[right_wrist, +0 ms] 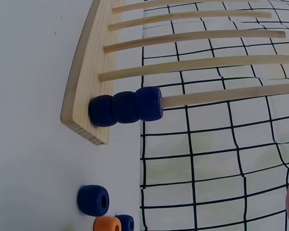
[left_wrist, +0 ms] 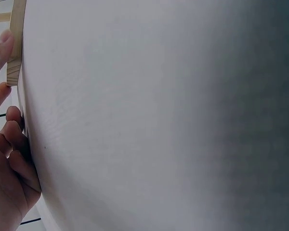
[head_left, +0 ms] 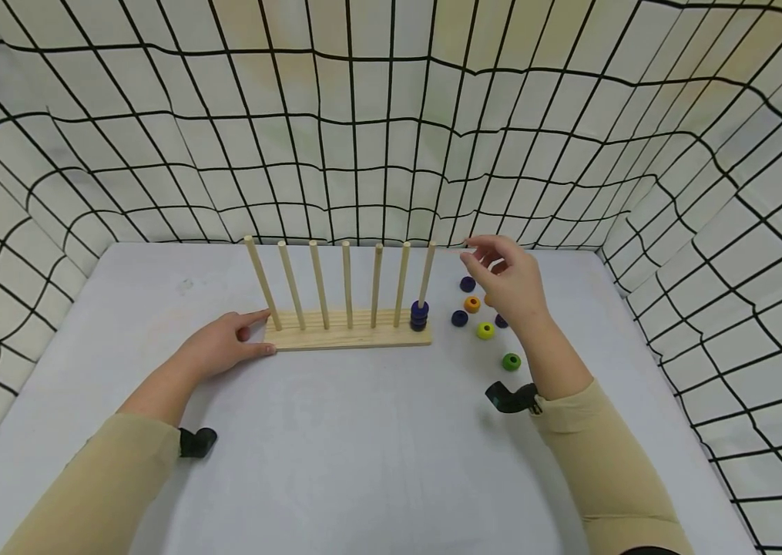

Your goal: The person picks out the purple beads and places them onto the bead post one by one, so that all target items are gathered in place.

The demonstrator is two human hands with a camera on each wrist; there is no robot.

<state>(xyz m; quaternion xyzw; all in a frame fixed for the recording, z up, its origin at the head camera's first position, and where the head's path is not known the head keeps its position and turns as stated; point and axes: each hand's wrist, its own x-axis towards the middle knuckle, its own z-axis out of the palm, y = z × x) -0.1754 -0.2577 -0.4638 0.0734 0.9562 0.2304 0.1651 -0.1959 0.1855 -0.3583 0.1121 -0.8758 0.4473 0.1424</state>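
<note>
Wooden rack (head_left: 345,338) between left hand (head_left: 220,344), gripping end, and right hand (head_left: 510,279).

I can't make out any readable txt, label, brand, no. or sign in any of my 3 views, i.e. head cam, L wrist cam & R wrist cam.

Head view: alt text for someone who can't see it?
A left hand holds the left end of a wooden board with seven upright pegs, three blue beads stacked on the rightmost. The empty right hand hovers right of that peg, near loose blue, orange, yellow and green beads on a white table.
</note>
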